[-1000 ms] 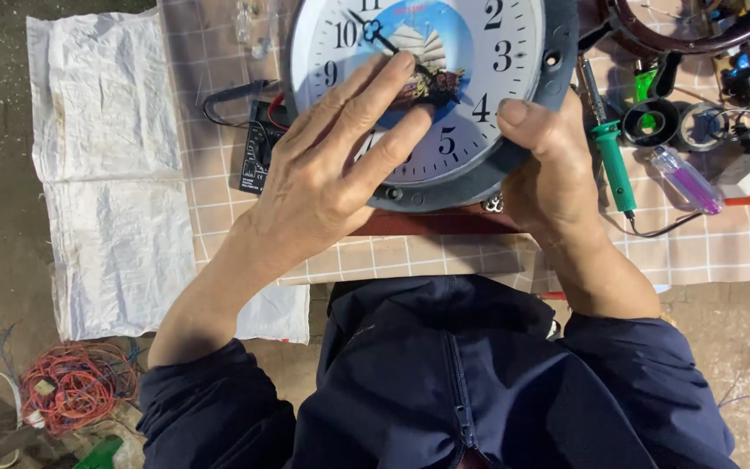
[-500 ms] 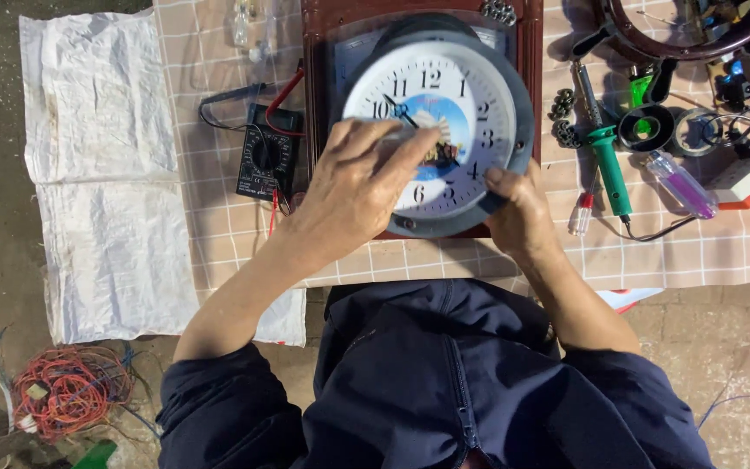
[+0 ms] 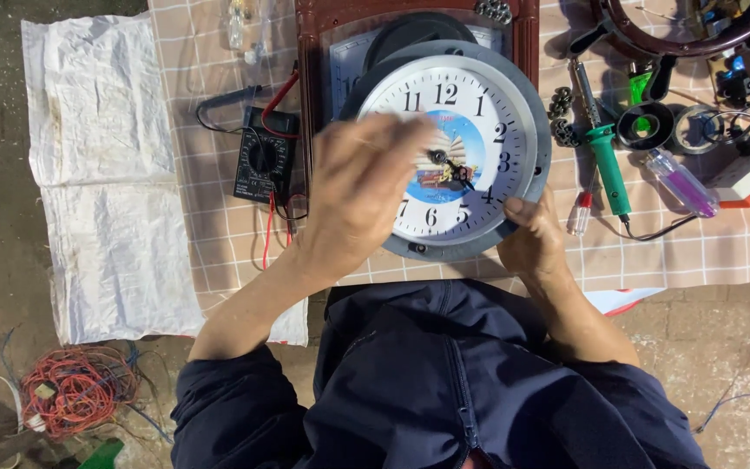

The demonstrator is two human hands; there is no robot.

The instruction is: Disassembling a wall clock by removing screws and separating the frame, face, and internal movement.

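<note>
A round wall clock (image 3: 483,122) with a grey rim, a white face and a ship picture lies over a brown wooden case (image 3: 305,87). My left hand (image 3: 362,187) lies blurred over the left side of the face, fingers spread, its fingertips just left of the black clock hands (image 3: 455,172). I cannot see anything held in it. My right hand (image 3: 531,239) grips the rim at the lower right, thumb on top of the edge.
A checked cloth (image 3: 696,252) carries a black multimeter (image 3: 264,156) with red and black leads, a green-handled soldering iron (image 3: 608,165), a purple screwdriver (image 3: 679,181), tape rolls (image 3: 644,126) and a brown ring (image 3: 679,39). A white sack (image 3: 106,174) lies left, a red wire coil (image 3: 75,386) below it.
The clock now sits further from the camera, over the brown case. My left fingers have slid from the middle of the face toward its left side, uncovering the clock hands.
</note>
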